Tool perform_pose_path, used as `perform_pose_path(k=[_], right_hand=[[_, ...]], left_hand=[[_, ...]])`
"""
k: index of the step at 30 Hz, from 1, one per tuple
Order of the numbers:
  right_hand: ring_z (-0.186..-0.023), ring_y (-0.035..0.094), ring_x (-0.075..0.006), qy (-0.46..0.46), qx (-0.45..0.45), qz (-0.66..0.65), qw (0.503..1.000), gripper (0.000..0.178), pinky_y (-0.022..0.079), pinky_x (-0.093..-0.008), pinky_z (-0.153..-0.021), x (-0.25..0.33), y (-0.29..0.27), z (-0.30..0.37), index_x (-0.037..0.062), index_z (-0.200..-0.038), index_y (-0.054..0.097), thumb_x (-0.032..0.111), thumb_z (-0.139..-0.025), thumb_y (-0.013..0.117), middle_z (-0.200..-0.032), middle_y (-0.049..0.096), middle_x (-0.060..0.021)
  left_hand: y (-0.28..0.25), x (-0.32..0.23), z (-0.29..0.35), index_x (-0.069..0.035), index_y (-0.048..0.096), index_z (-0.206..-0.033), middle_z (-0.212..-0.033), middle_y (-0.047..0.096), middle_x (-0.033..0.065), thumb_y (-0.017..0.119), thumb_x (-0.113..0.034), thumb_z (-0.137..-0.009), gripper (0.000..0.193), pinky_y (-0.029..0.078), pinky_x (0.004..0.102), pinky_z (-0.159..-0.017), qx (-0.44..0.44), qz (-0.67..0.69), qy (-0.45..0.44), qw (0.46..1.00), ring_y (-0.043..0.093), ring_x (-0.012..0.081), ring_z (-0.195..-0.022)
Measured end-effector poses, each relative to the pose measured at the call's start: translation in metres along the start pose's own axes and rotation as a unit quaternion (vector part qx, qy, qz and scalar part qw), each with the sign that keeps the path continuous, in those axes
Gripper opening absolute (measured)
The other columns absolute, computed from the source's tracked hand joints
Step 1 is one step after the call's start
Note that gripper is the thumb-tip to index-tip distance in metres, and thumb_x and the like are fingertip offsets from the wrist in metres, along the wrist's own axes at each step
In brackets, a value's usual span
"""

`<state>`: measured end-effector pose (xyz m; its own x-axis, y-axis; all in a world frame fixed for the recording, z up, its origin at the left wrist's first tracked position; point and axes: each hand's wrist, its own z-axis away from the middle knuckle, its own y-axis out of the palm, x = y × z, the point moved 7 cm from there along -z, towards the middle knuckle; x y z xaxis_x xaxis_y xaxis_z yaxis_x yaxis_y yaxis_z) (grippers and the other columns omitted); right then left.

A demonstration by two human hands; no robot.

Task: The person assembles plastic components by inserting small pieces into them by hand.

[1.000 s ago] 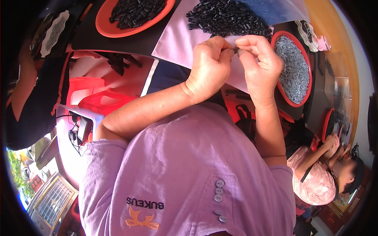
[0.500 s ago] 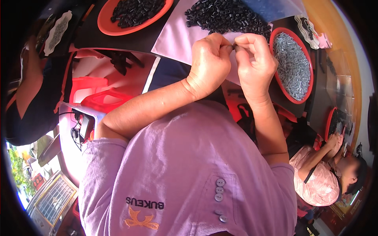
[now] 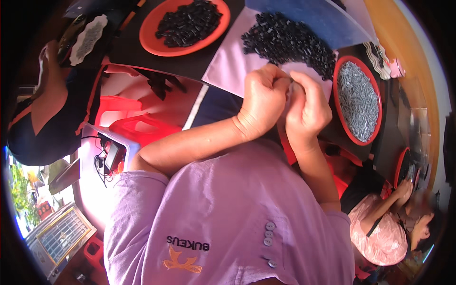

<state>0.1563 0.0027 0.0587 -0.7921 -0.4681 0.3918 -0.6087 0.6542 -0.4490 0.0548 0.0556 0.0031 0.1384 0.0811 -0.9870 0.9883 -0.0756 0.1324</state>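
Note:
My left hand (image 3: 265,102) and my right hand (image 3: 308,111) meet fingertip to fingertip above the near edge of a pale pink sheet (image 3: 223,64). Both are closed in a pinch around a small dark piece (image 3: 290,82), mostly covered by the fingers; its exact kind cannot be made out. Just beyond my fingers, a heap of short black tube-like plastic parts (image 3: 287,40) lies on the sheet. To the right of my right hand stands a red basin (image 3: 337,102) full of small silvery metal pieces that look like screws.
A shallow orange-red bowl (image 3: 148,35) of black parts stands at the far left on the dark table (image 3: 126,50). Clear bluish plastic (image 3: 327,21) rises behind the heap. A co-worker in pink (image 3: 380,232) sits at right; another person's arm (image 3: 50,102) shows at left.
The whole view has shifted, so the table things appear lower and farther right. My hands have drawn closer together, and my right fingers are more tightly curled.

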Motion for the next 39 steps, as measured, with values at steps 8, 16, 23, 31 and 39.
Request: perform_pose_path(k=[8,16,23,31,39], right_hand=[[-0.067,0.063,-0.0288,0.113,-0.031,-0.124,0.985,0.028,0.05,-0.0372,-0.063,-0.028,0.002,0.011,0.0032,-0.092,0.066,-0.013,-0.072,0.056,-0.077,0.064,-0.0124],[-0.071,0.068,-0.0271,0.155,-0.13,-0.175,0.964,0.023,0.053,-0.0353,-0.062,-0.046,-0.015,0.01,0.0027,-0.085,0.062,-0.014,-0.071,0.054,-0.078,0.067,-0.012],[-0.066,0.063,-0.03,0.127,-0.2,-0.063,0.969,0.024,0.048,-0.0429,-0.058,-0.042,-0.024,0.015,0.0066,-0.079,0.059,-0.011,-0.063,0.057,-0.073,0.064,-0.0089],[-0.076,0.056,-0.0288,0.095,-0.061,0.153,0.982,0.02,0.041,-0.0432,-0.065,-0.034,-0.001,0.009,0.0083,-0.076,0.059,0.012,-0.059,0.07,-0.071,0.058,-0.0063],[-0.079,0.055,-0.0287,0.079,-0.088,0.167,0.979,0.016,0.04,-0.0429,-0.068,-0.03,-0.001,0.013,0.0064,-0.072,0.062,0.018,-0.063,0.069,-0.078,0.059,-0.0114]], left_hand=[[-0.001,0.001,-0.001,0.004,0.065,-0.089,-0.072,0.065,0.0171,0.056,-0.003,-0.087,0.011,0.049,0.0348,-0.057,0.057,-0.128,0.041,0.989,0.062,0.0205,-0.062],[0.011,0.014,-0.019,0.002,0.068,-0.096,-0.09,0.064,-0.0004,0.062,-0.001,-0.092,0.009,0.043,0.0193,-0.073,0.116,-0.042,0.002,0.992,0.056,0.0071,-0.082],[0.002,0.029,-0.026,0.001,0.068,-0.101,-0.091,0.067,0.0021,0.061,-0.006,-0.094,0.012,0.048,0.0209,-0.069,0.16,-0.051,-0.067,0.983,0.06,0.0091,-0.079],[-0.007,0.034,-0.033,0.002,0.064,-0.107,-0.095,0.067,0.007,0.057,-0.008,-0.099,0.015,0.052,0.0244,-0.076,0.118,0.037,-0.035,0.992,0.064,0.0135,-0.084],[-0.012,0.043,-0.036,0.002,0.062,-0.11,-0.099,0.067,0.008,0.056,-0.01,-0.1,0.017,0.054,0.0272,-0.077,0.151,0.081,-0.038,0.985,0.064,0.0151,-0.086]])
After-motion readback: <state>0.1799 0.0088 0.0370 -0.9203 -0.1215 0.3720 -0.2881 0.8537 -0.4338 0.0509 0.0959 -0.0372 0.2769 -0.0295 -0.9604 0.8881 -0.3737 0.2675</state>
